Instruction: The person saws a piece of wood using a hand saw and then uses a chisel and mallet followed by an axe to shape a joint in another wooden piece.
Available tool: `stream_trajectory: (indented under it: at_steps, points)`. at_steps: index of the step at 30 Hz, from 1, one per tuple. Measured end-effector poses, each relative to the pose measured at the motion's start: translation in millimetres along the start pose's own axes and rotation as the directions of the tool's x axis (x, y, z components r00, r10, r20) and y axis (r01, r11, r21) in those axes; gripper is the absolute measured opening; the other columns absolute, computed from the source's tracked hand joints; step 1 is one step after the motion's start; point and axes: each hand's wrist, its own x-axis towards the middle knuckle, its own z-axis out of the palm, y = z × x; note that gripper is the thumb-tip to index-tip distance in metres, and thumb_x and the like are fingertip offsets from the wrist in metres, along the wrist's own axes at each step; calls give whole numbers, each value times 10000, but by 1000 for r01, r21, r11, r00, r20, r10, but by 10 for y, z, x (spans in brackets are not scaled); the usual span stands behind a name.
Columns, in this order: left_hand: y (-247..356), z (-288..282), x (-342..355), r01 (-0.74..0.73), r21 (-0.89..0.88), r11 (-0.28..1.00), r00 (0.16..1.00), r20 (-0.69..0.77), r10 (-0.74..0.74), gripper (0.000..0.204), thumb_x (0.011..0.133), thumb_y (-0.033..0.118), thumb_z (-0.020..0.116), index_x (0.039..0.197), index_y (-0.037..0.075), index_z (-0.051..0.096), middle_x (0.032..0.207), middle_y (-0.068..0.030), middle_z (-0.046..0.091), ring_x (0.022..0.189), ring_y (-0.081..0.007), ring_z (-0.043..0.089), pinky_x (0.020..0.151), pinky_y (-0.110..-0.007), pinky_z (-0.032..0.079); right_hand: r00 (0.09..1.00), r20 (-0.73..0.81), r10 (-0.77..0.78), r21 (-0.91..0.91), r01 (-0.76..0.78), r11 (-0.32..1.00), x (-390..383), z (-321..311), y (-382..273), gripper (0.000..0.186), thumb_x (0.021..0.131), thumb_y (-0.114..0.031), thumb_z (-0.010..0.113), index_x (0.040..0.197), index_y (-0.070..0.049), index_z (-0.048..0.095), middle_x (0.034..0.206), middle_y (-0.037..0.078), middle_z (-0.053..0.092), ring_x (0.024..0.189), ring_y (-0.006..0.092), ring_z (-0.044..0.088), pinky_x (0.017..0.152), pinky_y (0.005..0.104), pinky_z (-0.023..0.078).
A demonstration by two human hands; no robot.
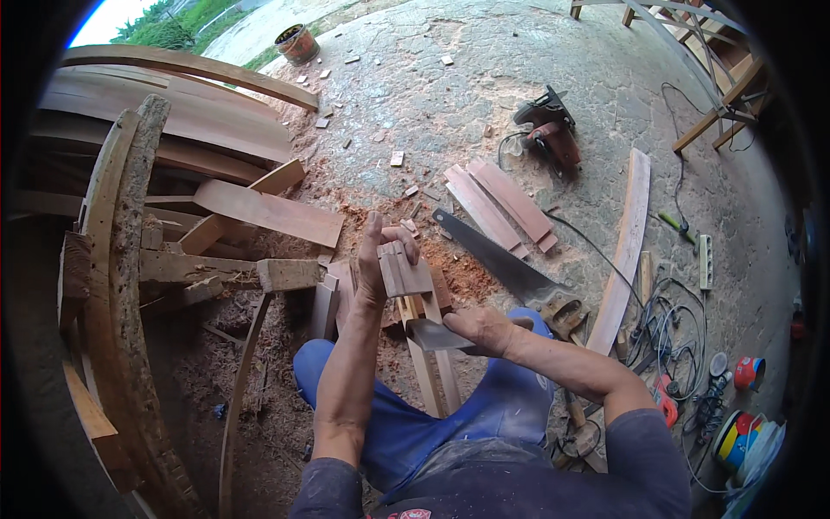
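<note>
Sawdust and little wood offcuts cover the rough concrete floor (484,78) out here, with a stack of long curved planks (173,104) piled along one side and a big weathered curved timber (117,285) arching in front of them. Person's sitting low, knees in blue trousers, working right over the mess. Their left hand (373,259) is wrapped around a small reddish wooden block (405,272), thumb up one side and fingers curled over the top, holding it up just above a pale wooden strip (430,368) that runs down between the knees. Right hand (484,329) is closed tight on the handle of a broad chopping blade (432,336), and the blade's edge sits just under the block, touching or nearly so, hard to say which. Just beyond the hands a handsaw (501,259) lies flat on the ground, a couple of short reddish boards (501,203) behind it, then a circular saw (549,130) further off. Over on the right there's a long pale plank (629,233), a tangle of cables (674,320) and a power strip (705,261).
</note>
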Motion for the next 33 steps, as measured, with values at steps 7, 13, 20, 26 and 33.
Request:
stream_trajectory:
  at_steps: [7, 13, 20, 26, 33]
  points:
    - [-101, 67, -93, 14, -3, 1000, 998, -66, -14, 781, 1061, 604, 292, 640, 28, 611, 600, -105, 567, 589, -210, 535, 632, -323, 449, 926, 230, 298, -140, -272, 952, 153, 56, -52, 312, 982, -279, 593, 1145, -28, 505, 845, 219, 714, 748, 405, 732, 659, 531, 578]
    - [-73, 103, -92, 30, -9, 1000, 1000, -4, -30, 781, 1066, 591, 282, 624, 26, 592, 595, -121, 552, 589, -234, 518, 636, -346, 439, 975, 53, 214, -60, -210, 976, -109, 408, 215, 242, 993, -270, 554, 1073, -48, 500, 779, 198, 700, 711, 401, 720, 602, 543, 563]
    - [-34, 70, -185, 41, 68, 997, 997, -75, -36, 773, 1070, 570, 275, 623, 16, 575, 604, -130, 548, 640, -240, 543, 676, -353, 448, 976, 126, 180, -22, -178, 984, 120, -11, -102, 328, 990, -343, 596, 1079, -37, 516, 815, 224, 688, 764, 433, 710, 652, 554, 560]
    - [291, 182, -73, -145, -214, 966, 976, 132, 176, 779, 1066, 592, 270, 632, 24, 578, 600, -127, 550, 609, -247, 554, 644, -346, 460, 904, 173, 391, -148, -369, 918, 114, 313, 275, 274, 982, -267, 573, 1097, -29, 499, 844, 233, 716, 805, 434, 731, 656, 555, 578]
    - [616, -237, -248, -417, -96, 904, 908, -99, 408, 765, 1070, 592, 269, 676, 21, 592, 624, -109, 544, 624, -256, 543, 696, -376, 474, 943, 178, 282, -109, -266, 958, -37, 59, 57, 352, 977, -346, 626, 1050, -34, 480, 926, 246, 711, 860, 434, 723, 678, 560, 564]
